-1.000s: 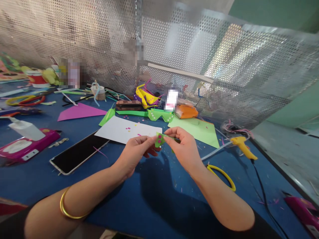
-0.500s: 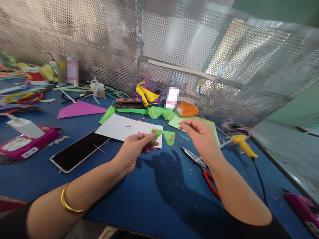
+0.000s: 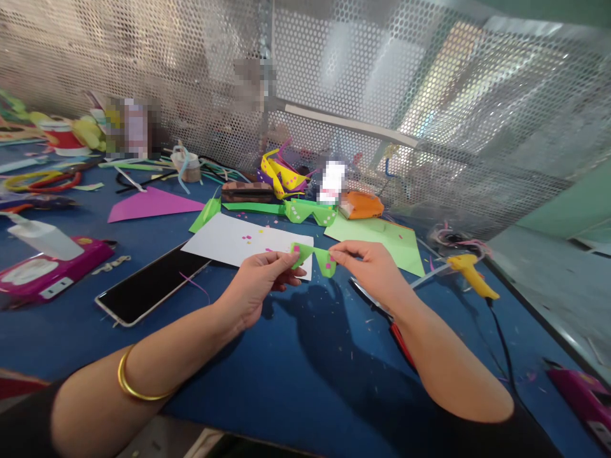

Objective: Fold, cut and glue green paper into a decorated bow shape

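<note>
Carefully, above the blue-covered worktable (image 3: 305, 381), the left hand (image 3: 252, 286) and right hand (image 3: 377, 270) each pinched one end of a small green paper cut-out shaped like spectacles, dotted pink (image 3: 312, 256), holding it stretched between fingertips. Pulled harder, its thin bridge looked likely to tear. Red-handled scissors (image 3: 382, 315) lay mostly hidden under the right forearm. Beyond, the white paper sheet (image 3: 233, 240) sat partly behind the hands; items along the perforated metal screen (image 3: 429, 127) were blurred.
</note>
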`<state>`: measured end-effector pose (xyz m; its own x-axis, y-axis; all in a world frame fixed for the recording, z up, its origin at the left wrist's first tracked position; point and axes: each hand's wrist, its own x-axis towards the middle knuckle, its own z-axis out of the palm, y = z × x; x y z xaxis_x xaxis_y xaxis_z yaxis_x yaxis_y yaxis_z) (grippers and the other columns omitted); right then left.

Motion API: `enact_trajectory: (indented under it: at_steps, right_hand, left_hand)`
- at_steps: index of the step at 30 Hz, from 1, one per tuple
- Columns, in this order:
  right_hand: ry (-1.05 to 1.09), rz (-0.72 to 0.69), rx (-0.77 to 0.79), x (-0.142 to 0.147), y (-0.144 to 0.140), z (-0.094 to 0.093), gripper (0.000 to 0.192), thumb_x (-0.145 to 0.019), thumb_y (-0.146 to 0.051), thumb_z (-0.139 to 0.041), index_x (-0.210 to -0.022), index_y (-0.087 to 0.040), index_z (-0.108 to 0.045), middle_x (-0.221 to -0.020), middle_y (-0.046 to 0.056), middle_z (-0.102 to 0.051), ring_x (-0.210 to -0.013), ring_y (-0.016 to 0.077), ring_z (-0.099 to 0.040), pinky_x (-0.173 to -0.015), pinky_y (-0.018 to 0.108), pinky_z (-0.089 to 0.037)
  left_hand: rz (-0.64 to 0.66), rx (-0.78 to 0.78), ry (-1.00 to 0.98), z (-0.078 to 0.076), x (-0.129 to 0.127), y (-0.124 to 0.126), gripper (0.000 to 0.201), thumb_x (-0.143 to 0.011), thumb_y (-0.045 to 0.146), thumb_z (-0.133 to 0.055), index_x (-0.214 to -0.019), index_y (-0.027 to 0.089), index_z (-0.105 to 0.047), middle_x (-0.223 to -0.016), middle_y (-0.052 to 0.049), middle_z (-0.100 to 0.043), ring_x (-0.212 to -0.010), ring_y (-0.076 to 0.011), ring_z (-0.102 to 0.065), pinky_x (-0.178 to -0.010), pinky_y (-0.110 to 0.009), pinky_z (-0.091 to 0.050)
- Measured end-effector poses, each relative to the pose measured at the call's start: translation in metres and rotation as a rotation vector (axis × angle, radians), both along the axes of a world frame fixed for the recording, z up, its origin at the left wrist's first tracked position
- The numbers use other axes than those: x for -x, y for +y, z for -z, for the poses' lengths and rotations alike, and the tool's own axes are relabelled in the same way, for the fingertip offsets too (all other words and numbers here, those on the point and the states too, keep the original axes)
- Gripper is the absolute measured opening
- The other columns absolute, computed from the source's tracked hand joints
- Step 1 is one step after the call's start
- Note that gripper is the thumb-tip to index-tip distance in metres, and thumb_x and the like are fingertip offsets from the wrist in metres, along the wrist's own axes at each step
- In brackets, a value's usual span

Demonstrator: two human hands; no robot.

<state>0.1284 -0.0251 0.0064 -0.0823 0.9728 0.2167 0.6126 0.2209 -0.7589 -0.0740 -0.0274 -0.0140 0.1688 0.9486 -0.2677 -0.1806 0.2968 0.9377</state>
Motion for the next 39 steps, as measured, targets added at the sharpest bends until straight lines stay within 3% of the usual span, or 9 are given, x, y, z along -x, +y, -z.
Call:
enact_trajectory:
  at_steps: [4, 7, 12, 15, 18, 26, 30, 34, 39]
  right_hand:
    - [-0.002, 0.009, 0.004, -0.001, -0.001, -0.002, 0.02, -0.082, -0.037, -0.06, -0.077, -0.023, -0.074, -0.072, -0.001, -0.07, -0.068, 0.0173, -0.06, -0.064, 0.029, -0.044]
    - [-0.013, 0.018, -0.027, -0.002, -0.001, -0.002, 0.02, -0.083, -0.037, -0.06, -0.078, -0.023, -0.074, -0.072, -0.001, -0.069, -0.067, 0.0178, -0.06, -0.064, 0.031, -0.045]
    - [-0.113, -0.056, -0.211, 0.002, -0.002, -0.002, 0.012, -0.086, -0.03, -0.062, -0.083, -0.027, -0.074, -0.085, -0.001, -0.074, -0.082, 0.0203, -0.066, -0.084, 0.039, -0.047]
    - [-0.157, -0.05, -0.282, 0.005, -0.003, -0.002, 0.014, -0.086, -0.025, -0.064, -0.096, -0.028, -0.072, -0.085, -0.001, -0.075, -0.086, 0.0213, -0.067, -0.097, 0.046, -0.042]
    - [-0.119, 0.015, -0.231, 0.007, -0.003, -0.003, 0.03, -0.081, -0.024, -0.068, -0.111, -0.024, -0.069, -0.085, 0.002, -0.075, -0.095, 0.025, -0.067, -0.092, 0.046, -0.046]
    - [-0.041, -0.01, -0.127, 0.01, -0.005, 0.0, 0.014, -0.083, -0.024, -0.064, -0.092, -0.025, -0.074, -0.086, 0.001, -0.076, -0.084, 0.0213, -0.068, -0.088, 0.044, -0.048]
    - [-0.07, -0.007, -0.177, 0.011, -0.004, 0.003, 0.014, -0.082, -0.02, -0.063, -0.086, -0.027, -0.075, -0.082, -0.001, -0.075, -0.078, 0.0186, -0.067, -0.098, 0.048, -0.043]
    - [-0.082, -0.027, -0.181, 0.011, -0.002, 0.005, 0.012, -0.082, -0.019, -0.064, -0.081, -0.028, -0.074, -0.081, -0.004, -0.075, -0.076, 0.0165, -0.067, -0.111, 0.051, -0.029]
    - [-0.114, -0.047, -0.146, 0.011, -0.002, 0.006, 0.014, -0.082, -0.016, -0.064, -0.077, -0.027, -0.072, -0.074, -0.006, -0.074, -0.07, 0.014, -0.066, -0.113, 0.049, -0.027]
  left_hand:
    - [-0.024, -0.02, 0.036, 0.002, 0.001, 0.002, 0.046, -0.071, 0.058, -0.074, -0.087, 0.015, -0.072, -0.087, -0.009, -0.075, -0.067, -0.0143, -0.066, -0.055, -0.023, -0.041]
    - [-0.104, -0.138, 0.093, 0.003, 0.002, 0.004, 0.048, -0.073, 0.056, -0.073, -0.103, 0.019, -0.07, -0.097, -0.007, -0.073, -0.074, -0.0154, -0.067, -0.055, -0.023, -0.042]
    - [-0.123, -0.343, 0.27, 0.004, 0.002, 0.005, 0.05, -0.069, 0.046, -0.079, -0.109, 0.017, -0.073, -0.086, -0.004, -0.072, -0.074, -0.0163, -0.062, -0.065, -0.026, -0.047]
    - [-0.12, -0.379, 0.333, 0.004, 0.001, 0.004, 0.049, -0.069, 0.043, -0.079, -0.11, 0.016, -0.074, -0.082, -0.004, -0.074, -0.074, -0.0177, -0.062, -0.071, -0.029, -0.048]
    - [-0.122, -0.436, 0.35, 0.006, 0.001, 0.004, 0.046, -0.071, 0.042, -0.078, -0.109, 0.017, -0.075, -0.083, -0.004, -0.076, -0.078, -0.0187, -0.062, -0.074, -0.029, -0.048]
    - [-0.05, -0.383, 0.333, 0.004, 0.001, 0.005, 0.045, -0.072, 0.042, -0.076, -0.11, 0.018, -0.074, -0.09, -0.003, -0.077, -0.081, -0.019, -0.065, -0.078, -0.029, -0.049]
    - [-0.06, -0.374, 0.335, 0.001, 0.002, 0.005, 0.047, -0.073, 0.047, -0.074, -0.108, 0.015, -0.075, -0.092, -0.006, -0.078, -0.086, -0.0216, -0.067, -0.08, -0.031, -0.051]
    - [-0.049, -0.416, 0.43, 0.003, 0.003, 0.006, 0.039, -0.08, 0.045, -0.066, -0.104, 0.016, -0.077, -0.083, -0.005, -0.078, -0.086, -0.0236, -0.068, -0.082, -0.034, -0.051]
    - [0.001, -0.461, 0.408, 0.006, 0.003, 0.008, 0.03, -0.081, 0.039, -0.063, -0.096, 0.018, -0.079, -0.093, -0.005, -0.078, -0.09, -0.0232, -0.069, -0.087, -0.034, -0.05]
